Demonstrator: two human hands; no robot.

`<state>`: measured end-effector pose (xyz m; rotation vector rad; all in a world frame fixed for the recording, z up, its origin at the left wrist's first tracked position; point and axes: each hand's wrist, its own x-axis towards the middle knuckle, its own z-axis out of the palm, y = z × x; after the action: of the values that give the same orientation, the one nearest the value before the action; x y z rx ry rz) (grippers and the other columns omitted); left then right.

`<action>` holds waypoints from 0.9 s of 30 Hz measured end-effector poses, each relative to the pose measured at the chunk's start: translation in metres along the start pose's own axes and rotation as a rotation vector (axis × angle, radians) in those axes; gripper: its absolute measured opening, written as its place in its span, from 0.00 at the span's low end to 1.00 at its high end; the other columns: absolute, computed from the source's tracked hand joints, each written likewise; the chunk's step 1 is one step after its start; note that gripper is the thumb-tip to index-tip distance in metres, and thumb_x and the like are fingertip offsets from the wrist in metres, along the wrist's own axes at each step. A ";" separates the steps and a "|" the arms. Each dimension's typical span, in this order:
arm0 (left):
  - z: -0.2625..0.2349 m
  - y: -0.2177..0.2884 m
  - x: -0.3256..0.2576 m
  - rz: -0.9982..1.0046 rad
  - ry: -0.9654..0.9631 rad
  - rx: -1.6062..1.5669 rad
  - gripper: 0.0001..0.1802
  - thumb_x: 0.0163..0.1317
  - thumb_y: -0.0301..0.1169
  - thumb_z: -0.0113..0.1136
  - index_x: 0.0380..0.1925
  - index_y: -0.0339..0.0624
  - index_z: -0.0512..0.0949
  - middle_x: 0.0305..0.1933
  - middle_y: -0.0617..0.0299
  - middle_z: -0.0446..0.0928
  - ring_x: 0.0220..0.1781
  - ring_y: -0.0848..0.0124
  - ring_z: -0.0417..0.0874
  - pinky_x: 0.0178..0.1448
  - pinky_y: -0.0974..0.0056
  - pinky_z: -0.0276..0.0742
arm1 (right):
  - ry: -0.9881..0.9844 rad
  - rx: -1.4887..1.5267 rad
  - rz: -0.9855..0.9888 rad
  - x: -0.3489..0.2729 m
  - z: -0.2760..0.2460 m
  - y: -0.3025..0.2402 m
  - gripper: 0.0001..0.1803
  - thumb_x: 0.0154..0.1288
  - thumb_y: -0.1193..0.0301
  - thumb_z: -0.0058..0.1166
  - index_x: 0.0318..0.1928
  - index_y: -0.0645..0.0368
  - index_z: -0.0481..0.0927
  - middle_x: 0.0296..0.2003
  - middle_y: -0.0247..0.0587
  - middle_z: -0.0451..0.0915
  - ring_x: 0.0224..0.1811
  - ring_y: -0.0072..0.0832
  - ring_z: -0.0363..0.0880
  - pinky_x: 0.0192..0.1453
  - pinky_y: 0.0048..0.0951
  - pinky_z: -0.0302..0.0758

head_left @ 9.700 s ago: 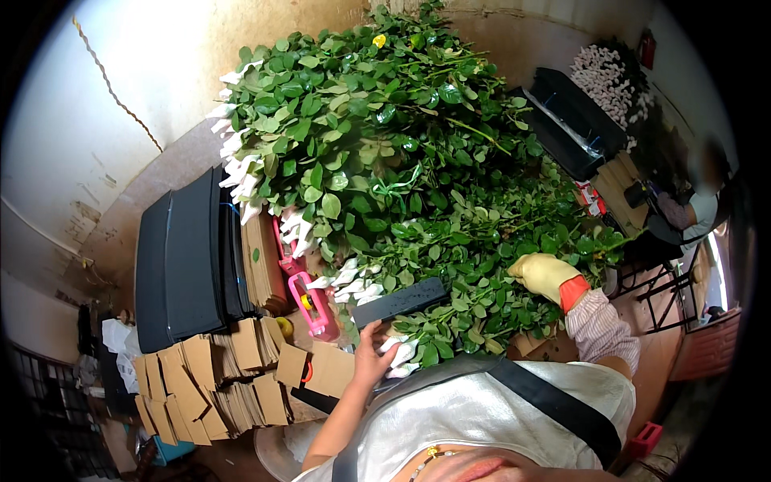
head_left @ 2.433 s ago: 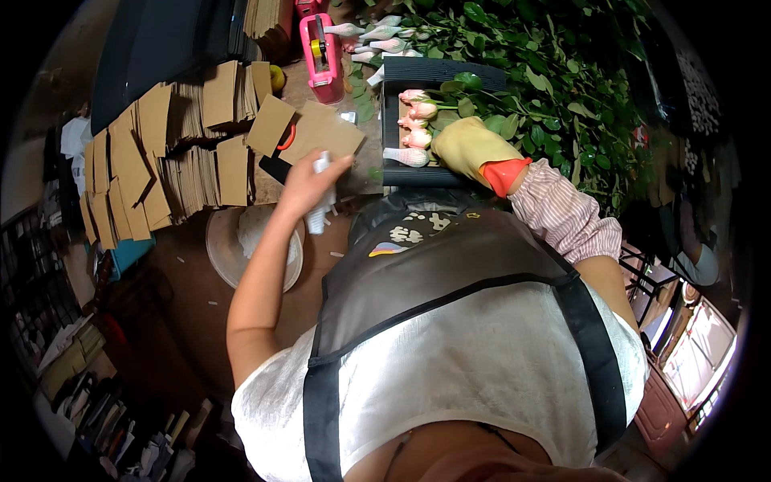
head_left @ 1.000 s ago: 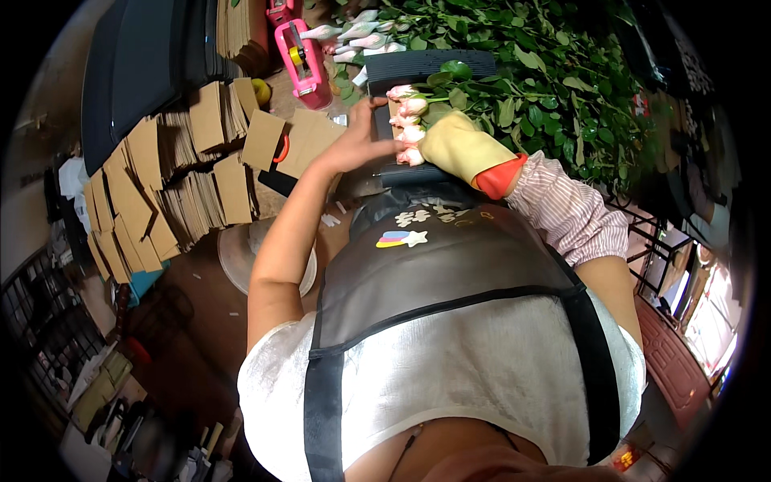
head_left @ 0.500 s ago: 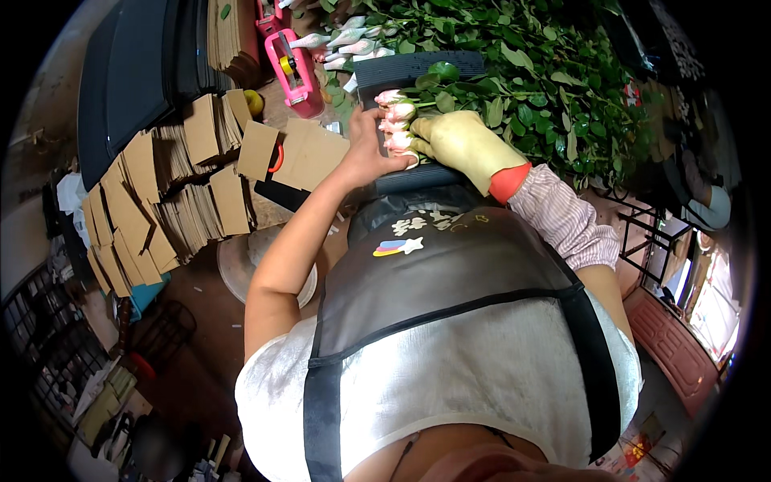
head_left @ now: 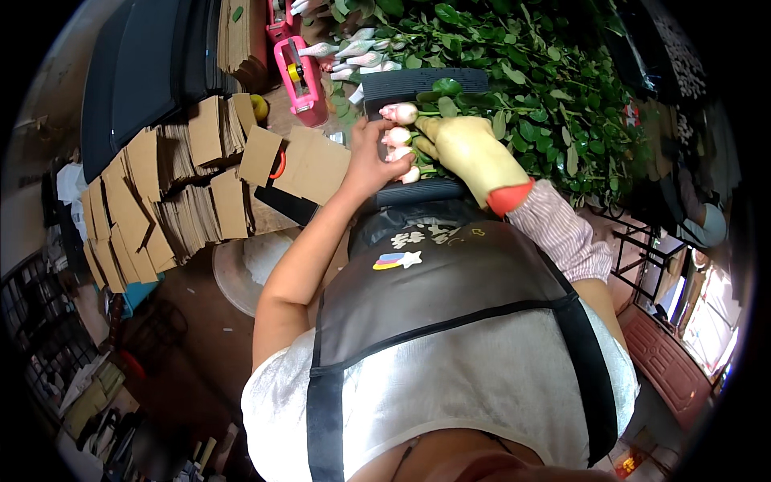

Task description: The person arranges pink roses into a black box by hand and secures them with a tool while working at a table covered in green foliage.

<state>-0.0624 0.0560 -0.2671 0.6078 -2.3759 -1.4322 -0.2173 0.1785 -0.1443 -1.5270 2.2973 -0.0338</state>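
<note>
Several pink-and-white roses [head_left: 397, 113] lie with their heads in a short column on a dark corrugated sheet [head_left: 426, 80]. My left hand [head_left: 371, 158] is bare and curves around the middle rose heads from the left, thumb at the lower ones and fingers at the upper ones. From the right, my right hand [head_left: 468, 153], in a yellow rubber glove with a red cuff, closes its fingers on the rose stems just behind the heads. Its fingertips are partly hidden among the leaves. The top rose lies a little apart from the others.
Leafy green stems [head_left: 546, 88] heap at the right and back. Wrapped white buds [head_left: 361, 58] lie beyond the sheet. A pink tape dispenser [head_left: 301, 80] stands at the back left, near cardboard pieces [head_left: 309, 165] and stacked cardboard [head_left: 144, 201].
The rose heads have spread apart, the top one standing out from the rest and the lowest sitting farther down. Both hands have shifted slightly toward me.
</note>
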 end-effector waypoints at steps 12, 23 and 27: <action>0.003 -0.004 0.009 -0.144 -0.074 -0.051 0.34 0.50 0.44 0.78 0.57 0.47 0.77 0.72 0.33 0.53 0.75 0.39 0.55 0.78 0.47 0.56 | -0.018 -0.197 -0.185 0.012 0.028 0.014 0.11 0.66 0.67 0.53 0.46 0.52 0.82 0.36 0.43 0.88 0.37 0.42 0.89 0.36 0.46 0.83; 0.012 -0.005 0.008 -0.155 0.035 -0.115 0.18 0.55 0.40 0.77 0.42 0.47 0.83 0.66 0.44 0.60 0.75 0.50 0.52 0.78 0.55 0.54 | 0.114 -0.044 0.048 0.017 0.021 0.014 0.16 0.71 0.59 0.52 0.53 0.53 0.81 0.32 0.46 0.87 0.34 0.45 0.87 0.36 0.48 0.81; 0.017 -0.004 0.008 -0.143 0.119 -0.081 0.35 0.54 0.43 0.77 0.57 0.41 0.73 0.64 0.43 0.59 0.72 0.52 0.56 0.76 0.55 0.56 | 0.206 -0.002 -0.095 0.026 0.031 0.031 0.11 0.70 0.61 0.51 0.44 0.51 0.82 0.35 0.42 0.87 0.37 0.45 0.87 0.39 0.46 0.82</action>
<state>-0.0759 0.0630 -0.2781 0.8318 -2.2103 -1.4975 -0.2431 0.1739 -0.1879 -1.7031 2.3774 -0.2242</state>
